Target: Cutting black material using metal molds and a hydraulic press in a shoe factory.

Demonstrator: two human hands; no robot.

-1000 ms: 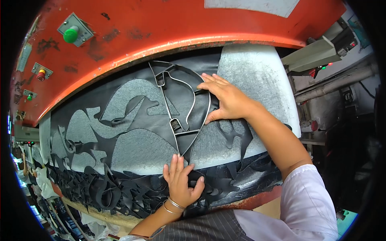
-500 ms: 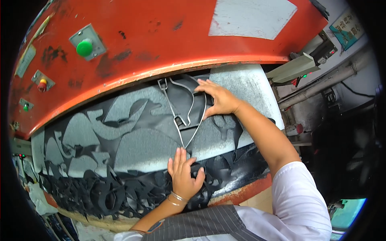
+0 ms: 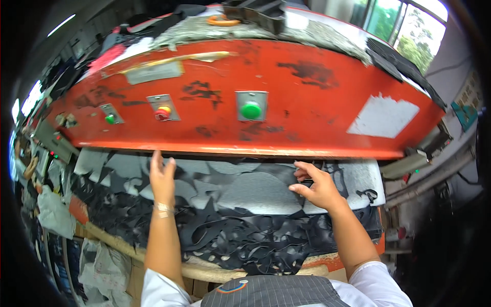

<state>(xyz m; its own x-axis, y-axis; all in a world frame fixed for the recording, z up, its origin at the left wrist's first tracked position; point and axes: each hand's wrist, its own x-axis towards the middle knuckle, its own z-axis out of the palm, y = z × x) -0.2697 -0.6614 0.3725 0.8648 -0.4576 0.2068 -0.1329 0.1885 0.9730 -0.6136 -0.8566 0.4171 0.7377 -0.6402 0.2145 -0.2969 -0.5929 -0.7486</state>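
My left hand (image 3: 162,179) is raised at the lower edge of the red press head (image 3: 204,128), fingers up and thumb apart, holding nothing. Over the right part of the pale cutting board (image 3: 255,192) hovers my right hand (image 3: 317,187), its fingers loosely bent and apart, also without anything in it. Between the hands, black sheet material (image 3: 204,176) with shaped cut-outs lies on the board. Along the board's near side heap black offcuts (image 3: 225,235). The metal cutting die cannot be made out.
On the press front sit a large green button (image 3: 250,110), a red button (image 3: 162,113) and a small green one (image 3: 110,119). An orange ring (image 3: 223,21) lies on top. White plastic bags (image 3: 53,212) hang at left, near another person (image 3: 30,166).
Both hands have left the metal die and moved apart, the left one up and to the left. My view has swung up and left, showing more of the press.
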